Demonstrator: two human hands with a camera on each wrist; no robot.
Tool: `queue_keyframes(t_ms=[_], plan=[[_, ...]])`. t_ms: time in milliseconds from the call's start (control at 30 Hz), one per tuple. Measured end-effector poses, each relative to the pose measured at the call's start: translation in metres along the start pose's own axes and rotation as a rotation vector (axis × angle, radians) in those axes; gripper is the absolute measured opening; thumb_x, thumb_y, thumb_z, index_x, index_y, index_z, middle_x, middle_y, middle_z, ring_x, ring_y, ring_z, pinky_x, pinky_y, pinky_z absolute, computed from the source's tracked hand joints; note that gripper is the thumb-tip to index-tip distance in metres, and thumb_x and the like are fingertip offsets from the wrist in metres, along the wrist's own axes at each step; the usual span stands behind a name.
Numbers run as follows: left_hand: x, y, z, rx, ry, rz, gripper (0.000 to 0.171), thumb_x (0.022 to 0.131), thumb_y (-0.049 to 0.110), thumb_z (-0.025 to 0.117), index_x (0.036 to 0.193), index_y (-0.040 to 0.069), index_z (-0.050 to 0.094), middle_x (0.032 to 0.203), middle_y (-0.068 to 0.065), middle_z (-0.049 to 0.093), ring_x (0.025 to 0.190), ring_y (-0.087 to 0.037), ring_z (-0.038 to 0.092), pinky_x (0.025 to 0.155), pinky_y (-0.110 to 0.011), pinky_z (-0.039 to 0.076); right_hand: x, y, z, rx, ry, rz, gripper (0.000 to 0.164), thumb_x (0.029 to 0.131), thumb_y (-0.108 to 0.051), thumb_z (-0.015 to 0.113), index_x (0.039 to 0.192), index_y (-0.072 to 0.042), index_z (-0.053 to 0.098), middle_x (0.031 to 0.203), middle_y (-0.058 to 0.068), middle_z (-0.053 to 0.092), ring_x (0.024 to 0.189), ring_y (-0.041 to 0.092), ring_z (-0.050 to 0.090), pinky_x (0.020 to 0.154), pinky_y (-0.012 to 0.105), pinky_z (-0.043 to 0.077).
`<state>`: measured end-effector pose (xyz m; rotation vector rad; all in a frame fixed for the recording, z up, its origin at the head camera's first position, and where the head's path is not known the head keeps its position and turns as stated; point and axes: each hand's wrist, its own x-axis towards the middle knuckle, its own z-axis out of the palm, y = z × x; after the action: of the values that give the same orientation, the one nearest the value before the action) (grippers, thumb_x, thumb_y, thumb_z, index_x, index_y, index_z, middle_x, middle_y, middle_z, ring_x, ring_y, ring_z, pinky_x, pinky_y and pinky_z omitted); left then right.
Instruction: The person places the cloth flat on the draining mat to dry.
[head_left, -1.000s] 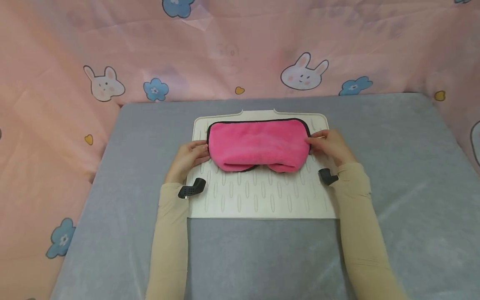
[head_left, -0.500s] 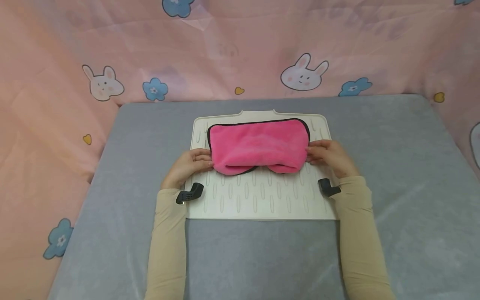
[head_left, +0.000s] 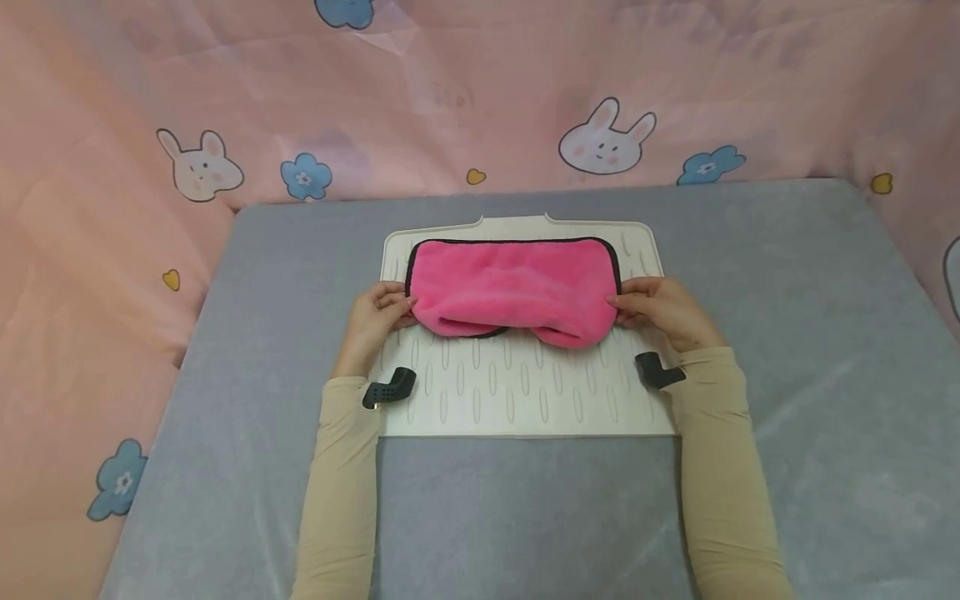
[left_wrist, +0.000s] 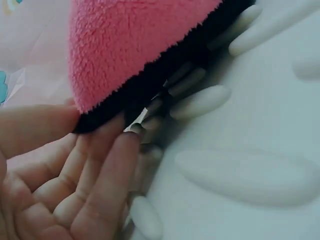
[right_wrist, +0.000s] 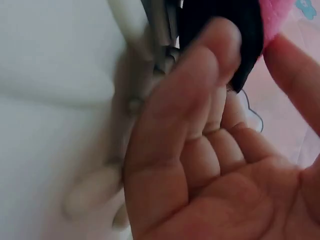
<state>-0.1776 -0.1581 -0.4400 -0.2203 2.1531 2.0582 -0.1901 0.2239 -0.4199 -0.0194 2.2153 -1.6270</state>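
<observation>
A plush pink cloth (head_left: 513, 283) with black edging is held over a white ridged drain tray (head_left: 517, 400). Its lower side sags into folds, with a notch near the middle. My left hand (head_left: 371, 321) pinches the left edge; in the left wrist view the thumb lies on the pink pile (left_wrist: 120, 45) and fingers sit behind the black trim. At the opposite edge my right hand (head_left: 671, 312) pinches the cloth between thumb and fingers. The right wrist view shows the dark trim (right_wrist: 252, 45) between them. The cloth's underside is mostly hidden.
The tray lies on a grey cloth-covered table (head_left: 525, 517). A pink curtain (head_left: 420, 108) printed with rabbits and blue flowers hangs behind and along the left. A black wrist camera mount (head_left: 390, 387) juts from the left sleeve, another (head_left: 658, 371) from the right.
Both hands have shifted toward the near side, with the right a little lower. The left hand dropped, then rose slightly and moved its thumb onto the cloth's front. The cloth's lower folds have changed shape.
</observation>
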Motion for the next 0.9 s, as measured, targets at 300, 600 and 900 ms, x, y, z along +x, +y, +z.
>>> queue_keyframes(t_ms=[300,600,900], plan=[[-0.005,0.001,-0.016,0.131,-0.245,-0.041,0.04,0.091,0.0,0.058,0.125,-0.013,0.043,0.095,-0.009,0.063,0.081,-0.007,0.064,0.079,-0.023,0.052,-0.007,0.004,-0.013,-0.05,-0.148,0.01,0.044,0.093,-0.013,0.061,0.123,0.012,0.041,0.088,-0.009,0.064,0.084,0.004,0.061,0.076,0.02,0.049],[-0.006,0.001,-0.015,0.162,-0.259,-0.052,0.028,0.088,-0.001,0.061,0.112,-0.008,0.047,0.087,-0.004,0.061,0.077,-0.008,0.062,0.071,-0.021,0.05,-0.007,0.005,-0.011,-0.044,-0.201,-0.008,0.025,0.09,-0.007,0.063,0.103,0.009,0.049,0.087,0.002,0.066,0.083,0.012,0.063,0.075,0.023,0.051],[-0.002,-0.001,-0.007,0.038,-0.139,-0.007,0.015,0.095,-0.001,0.051,0.106,-0.009,0.048,0.084,-0.004,0.06,0.073,-0.01,0.064,0.071,-0.027,0.055,-0.003,0.008,-0.01,0.136,-0.155,-0.059,0.011,0.097,-0.005,0.05,0.101,0.004,0.043,0.084,0.0,0.066,0.081,0.012,0.067,0.077,0.023,0.053]])
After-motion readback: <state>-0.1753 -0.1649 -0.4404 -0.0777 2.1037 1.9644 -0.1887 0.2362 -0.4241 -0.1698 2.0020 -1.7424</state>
